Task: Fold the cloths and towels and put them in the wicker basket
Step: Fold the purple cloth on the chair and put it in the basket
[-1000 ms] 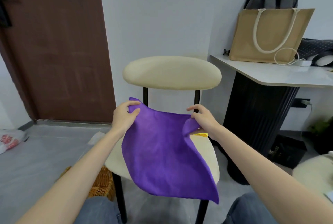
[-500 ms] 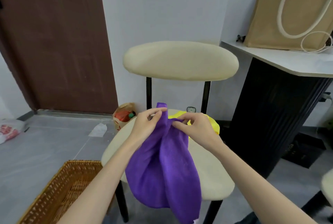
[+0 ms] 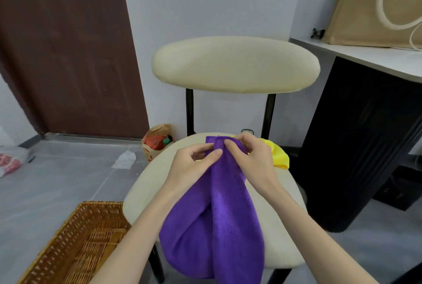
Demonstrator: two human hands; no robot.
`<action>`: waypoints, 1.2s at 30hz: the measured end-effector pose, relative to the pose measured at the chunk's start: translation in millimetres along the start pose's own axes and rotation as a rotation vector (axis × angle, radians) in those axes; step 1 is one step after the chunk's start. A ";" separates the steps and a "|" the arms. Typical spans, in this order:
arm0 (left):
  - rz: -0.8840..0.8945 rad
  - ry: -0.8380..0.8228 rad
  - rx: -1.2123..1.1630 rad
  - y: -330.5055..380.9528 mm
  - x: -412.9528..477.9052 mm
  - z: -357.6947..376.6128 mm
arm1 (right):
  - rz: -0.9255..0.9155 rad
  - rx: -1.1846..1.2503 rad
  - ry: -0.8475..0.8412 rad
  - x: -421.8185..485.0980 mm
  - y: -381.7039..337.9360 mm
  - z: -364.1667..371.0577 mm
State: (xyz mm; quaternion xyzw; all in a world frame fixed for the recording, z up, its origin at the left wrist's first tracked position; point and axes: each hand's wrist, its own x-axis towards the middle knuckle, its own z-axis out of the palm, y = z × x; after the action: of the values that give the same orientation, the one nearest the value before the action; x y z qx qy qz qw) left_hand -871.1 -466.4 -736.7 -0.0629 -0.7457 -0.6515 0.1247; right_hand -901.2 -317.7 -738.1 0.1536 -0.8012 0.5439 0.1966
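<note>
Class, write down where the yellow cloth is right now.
In the head view, the yellow cloth lies on the back right of the chair seat, just behind the right hand and the purple cloth.

The chair (image 3: 235,64) stands in the middle. The left hand (image 3: 189,167) and right hand (image 3: 253,162) hold a cloth (image 3: 228,226) over its seat. A second cloth (image 3: 279,157) lies on the seat behind the right hand. The basket (image 3: 100,203) sits on the floor (image 3: 57,181), left of the chair. The table (image 3: 376,55) stands on the right, with a bag (image 3: 365,9) on it.
</note>
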 end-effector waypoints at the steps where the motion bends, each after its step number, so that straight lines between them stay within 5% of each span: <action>1: 0.008 -0.007 0.027 -3.0 1.0 -0.1 | 0.013 0.018 -0.010 -0.2 -0.2 1.0; 9: -0.005 0.144 -0.067 -4.3 1.5 4.0 | 0.052 -0.032 -0.108 1.9 0.8 -0.8; 18: -0.002 0.209 -0.180 11.9 7.1 -22.1 | -0.032 -0.814 -0.369 -2.0 17.9 -28.6; 23: 0.057 0.181 -0.134 42.2 2.4 -30.8 | -0.032 -0.995 -0.300 1.2 0.0 -51.4; 27: 0.119 0.259 -0.053 70.3 3.6 -39.1 | -0.048 -0.903 -0.171 10.5 -31.5 -68.8; 36: 0.226 0.365 -0.041 134.6 -4.8 -63.5 | -0.150 -0.215 0.013 19.5 -125.7 -100.0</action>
State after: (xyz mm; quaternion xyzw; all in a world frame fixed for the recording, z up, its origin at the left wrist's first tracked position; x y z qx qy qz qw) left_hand -825.4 -509.5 -601.8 -0.0294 -0.6856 -0.6489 0.3286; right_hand -845.7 -270.5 -593.6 0.1876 -0.8398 0.4398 0.2570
